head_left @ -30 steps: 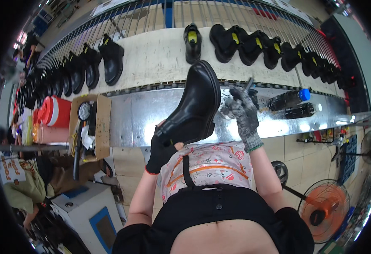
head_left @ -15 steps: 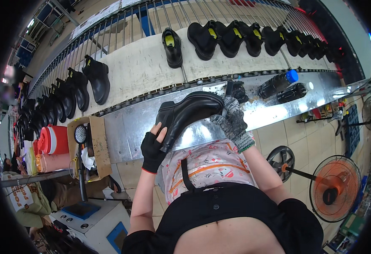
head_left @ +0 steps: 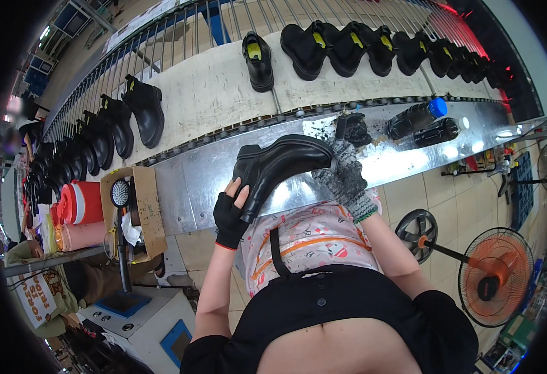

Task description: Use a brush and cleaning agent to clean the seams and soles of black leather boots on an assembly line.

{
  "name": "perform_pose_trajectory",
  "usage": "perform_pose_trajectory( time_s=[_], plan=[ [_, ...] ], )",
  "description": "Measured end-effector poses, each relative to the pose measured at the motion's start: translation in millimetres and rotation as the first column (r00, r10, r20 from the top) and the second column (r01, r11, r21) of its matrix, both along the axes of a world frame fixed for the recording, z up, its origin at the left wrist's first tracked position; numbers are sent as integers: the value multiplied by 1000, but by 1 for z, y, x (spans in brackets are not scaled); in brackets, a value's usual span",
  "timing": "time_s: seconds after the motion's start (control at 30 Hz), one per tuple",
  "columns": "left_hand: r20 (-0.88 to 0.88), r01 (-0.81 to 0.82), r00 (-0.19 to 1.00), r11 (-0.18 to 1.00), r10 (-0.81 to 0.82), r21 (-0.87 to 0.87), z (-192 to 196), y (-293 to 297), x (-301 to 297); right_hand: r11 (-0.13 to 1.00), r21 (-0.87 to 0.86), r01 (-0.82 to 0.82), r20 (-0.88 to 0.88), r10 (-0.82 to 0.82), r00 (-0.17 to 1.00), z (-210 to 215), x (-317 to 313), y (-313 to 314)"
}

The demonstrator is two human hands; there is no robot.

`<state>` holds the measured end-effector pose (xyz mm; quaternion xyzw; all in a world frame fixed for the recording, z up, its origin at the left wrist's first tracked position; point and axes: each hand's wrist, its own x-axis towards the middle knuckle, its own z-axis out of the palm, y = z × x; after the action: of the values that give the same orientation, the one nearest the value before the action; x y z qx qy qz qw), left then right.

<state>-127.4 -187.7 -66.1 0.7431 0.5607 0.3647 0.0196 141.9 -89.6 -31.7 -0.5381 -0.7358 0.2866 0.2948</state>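
A glossy black ankle boot [head_left: 278, 167] lies on its side over the metal ledge, its toe pointing right. My left hand [head_left: 231, 215], in a black glove with bare fingertips, is closed around the boot's shaft. At the toe is my right hand [head_left: 346, 181], in a stained grey knitted glove with its fingers curled. A dark, flat-handled tool [head_left: 340, 128] sticks up from its far side, and a dark end shows between the fingers and the toe. The tool's kind is hidden. Just beyond that hand sits a crumpled black cloth-like lump [head_left: 356, 129].
Two bottles of dark liquid, one blue-capped [head_left: 418, 118] and one white-capped [head_left: 438, 133], lie to the right on the ledge [head_left: 192, 187]. Black boots line the pale conveyor [head_left: 205, 93]. A cardboard box [head_left: 150, 215] and red jug [head_left: 86, 204] stand left; a fan [head_left: 496, 277] stands right.
The whole view has shifted slightly, with the conveyor boots and bottles a little higher and further right. Both hands keep nearly the same places on the boot.
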Motion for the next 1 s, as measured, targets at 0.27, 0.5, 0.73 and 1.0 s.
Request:
perform_pose_trajectory(
  time_s=[0.27, 0.5, 0.73, 1.0],
  plan=[
    [98, -38, 994, 997, 45, -63, 13, 12, -5, 998, 33, 48, -64, -46, 997, 0, -8, 2],
    [412, 39, 908, 965, 75, -260, 24, 26, -25, 969, 228, 98, -73, -83, 994, 17, -43, 17],
    [519, 41, 832, 912, 195, -409, 17, 33, -46, 974, 205, 101, -86, -85, 993, 29, -69, 33],
    [484, 4, 827, 859, 284, -511, 24, 43, -57, 919, 359, 162, -124, -126, 984, 39, -84, 37]
  ],
)
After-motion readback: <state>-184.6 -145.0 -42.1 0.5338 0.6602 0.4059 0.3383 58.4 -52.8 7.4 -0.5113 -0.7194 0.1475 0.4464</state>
